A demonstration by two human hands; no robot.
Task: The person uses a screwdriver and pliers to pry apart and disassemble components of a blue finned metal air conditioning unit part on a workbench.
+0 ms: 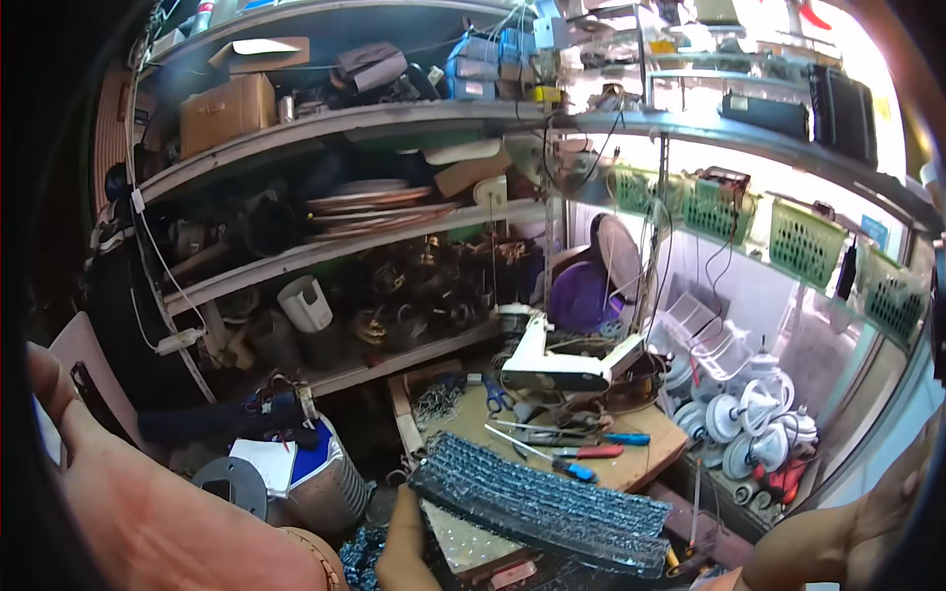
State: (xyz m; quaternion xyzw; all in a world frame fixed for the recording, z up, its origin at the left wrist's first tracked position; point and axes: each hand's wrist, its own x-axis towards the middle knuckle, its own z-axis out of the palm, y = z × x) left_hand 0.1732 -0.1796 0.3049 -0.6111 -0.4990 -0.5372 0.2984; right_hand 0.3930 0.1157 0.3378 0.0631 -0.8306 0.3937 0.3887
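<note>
My left hand (148, 483) and right hand (892, 483) are super near, can't tell what either grips, ridged blue-grey strip (542, 502) between, by the table (652, 459)'s near side

a cardboard box (227, 116) on a grey shelf (394, 117), green plastic baskets (806, 244) at right

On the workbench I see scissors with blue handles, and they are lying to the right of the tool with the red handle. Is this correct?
Not quite: the scissors do have blue handles and lie on the workbench, but the head view shows them to the left of the red-handled tool.
</note>
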